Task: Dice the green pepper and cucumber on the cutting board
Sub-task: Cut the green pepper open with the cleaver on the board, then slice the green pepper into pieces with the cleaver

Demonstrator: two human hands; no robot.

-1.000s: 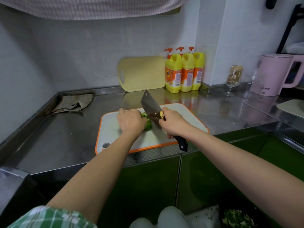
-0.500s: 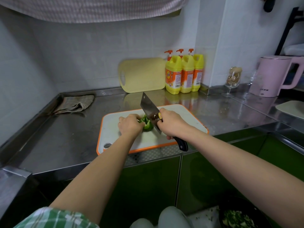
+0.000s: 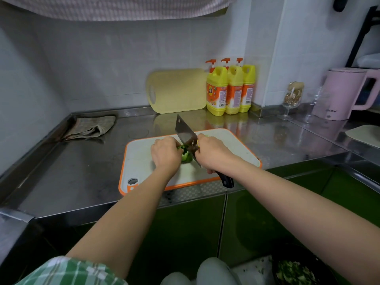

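Counter: steel worktop in a tiled corner, with your orange-rimmed board at its front edge.
Pepper: the green pepper sits mid-board between your two hands, its hollow cut side facing the knife.
Left hand: your left hand is curled over the pepper's left side and grips it. The fingertips are hidden, so you cannot tell how near the blade they lie.
Right hand: your right hand is wrapped tight round the cleaver where handle meets blade. The black handle end pokes out below the wrist.
Blade: tilted, tip raised toward the wall, heel low just right of the pepper. Whether it touches yet cannot be told.
Handling: expect the pepper to be light and hollow, with a waxy skin that skids and crisp walls that give under pressure. Hold it across the top with your fingertips tucked back, and lay pieces skin-down.
Cucumber: none shows on the board.
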